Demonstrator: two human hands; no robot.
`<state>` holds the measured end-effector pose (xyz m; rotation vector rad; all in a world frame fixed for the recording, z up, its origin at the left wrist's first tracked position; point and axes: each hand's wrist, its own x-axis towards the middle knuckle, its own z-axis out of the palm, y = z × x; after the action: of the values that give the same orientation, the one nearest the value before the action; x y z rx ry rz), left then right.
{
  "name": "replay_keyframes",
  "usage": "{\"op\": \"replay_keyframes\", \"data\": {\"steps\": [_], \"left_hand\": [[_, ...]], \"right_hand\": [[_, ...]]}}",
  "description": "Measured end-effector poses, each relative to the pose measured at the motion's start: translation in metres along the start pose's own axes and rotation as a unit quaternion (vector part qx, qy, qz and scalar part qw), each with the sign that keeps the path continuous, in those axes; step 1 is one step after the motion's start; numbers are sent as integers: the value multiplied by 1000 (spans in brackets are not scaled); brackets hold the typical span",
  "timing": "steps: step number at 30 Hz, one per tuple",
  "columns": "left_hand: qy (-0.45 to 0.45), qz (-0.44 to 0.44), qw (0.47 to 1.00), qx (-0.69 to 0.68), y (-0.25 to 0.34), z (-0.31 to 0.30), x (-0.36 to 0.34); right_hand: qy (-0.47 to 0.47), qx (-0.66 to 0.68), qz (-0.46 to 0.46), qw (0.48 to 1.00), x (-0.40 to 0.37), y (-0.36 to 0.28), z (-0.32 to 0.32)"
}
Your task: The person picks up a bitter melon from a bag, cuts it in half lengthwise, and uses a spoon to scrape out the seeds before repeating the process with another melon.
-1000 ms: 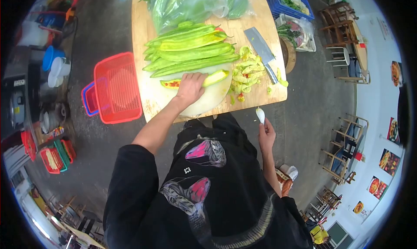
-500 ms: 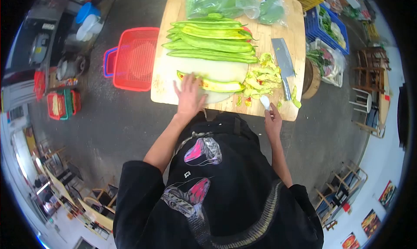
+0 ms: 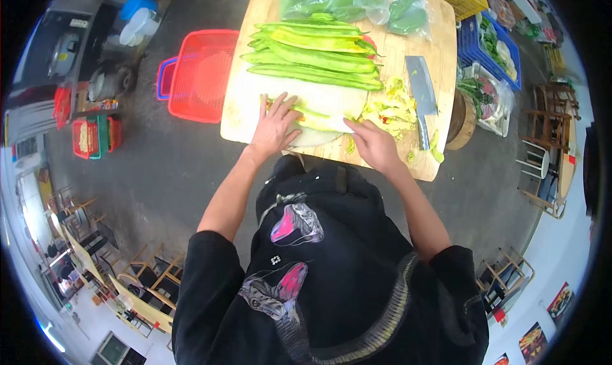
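A halved pale green gourd (image 3: 314,120) lies across the near part of the white cutting board (image 3: 331,99). My left hand (image 3: 275,124) rests on its left end, fingers spread. At its right end is my right hand (image 3: 373,143), fingers closed round a white spoon, which is mostly hidden. Several long green gourds (image 3: 319,54) lie side by side behind. Scooped yellow-green pulp (image 3: 396,113) with red bits is heaped to the right, beside a cleaver (image 3: 421,88) lying flat.
Bagged green vegetables (image 3: 338,0) lie at the back of the wooden table (image 3: 239,120). Red baskets (image 3: 205,75) stand left of it. On the right are a blue crate (image 3: 470,46), a yellow crate (image 3: 456,0) and a round wooden block (image 3: 463,120).
My right hand has moved left and up with the spoon, from the table's front edge to the gourd's right end. My left hand stays on the gourd.
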<state>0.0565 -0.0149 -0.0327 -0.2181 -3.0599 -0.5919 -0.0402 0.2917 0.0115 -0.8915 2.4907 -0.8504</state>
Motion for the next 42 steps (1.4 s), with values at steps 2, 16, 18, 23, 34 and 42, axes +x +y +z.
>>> {"op": "replay_keyframes", "data": {"steps": [2,16,18,23,34,42], "left_hand": [[-26,30,999,-25,-20,9,7],[-2,118,983,-140,-41,14,27],[-8,103,982,-159,-45,19,28],[-33,77,979,-186,-48,20,30],[-3,160,979,-129,-53,19,29],[-54,165,979,-105,-57,22,32]], "right_hand": [[-8,-72,-72,995,21,-16,10],[-52,-221,-116,967,62,-61,41],[-57,-237,-110,964,60,-67,45],[-62,-267,-76,959,55,-83,46],[-61,-242,-60,967,62,-85,49],[-132,-271,-23,953,51,-70,26]]}}
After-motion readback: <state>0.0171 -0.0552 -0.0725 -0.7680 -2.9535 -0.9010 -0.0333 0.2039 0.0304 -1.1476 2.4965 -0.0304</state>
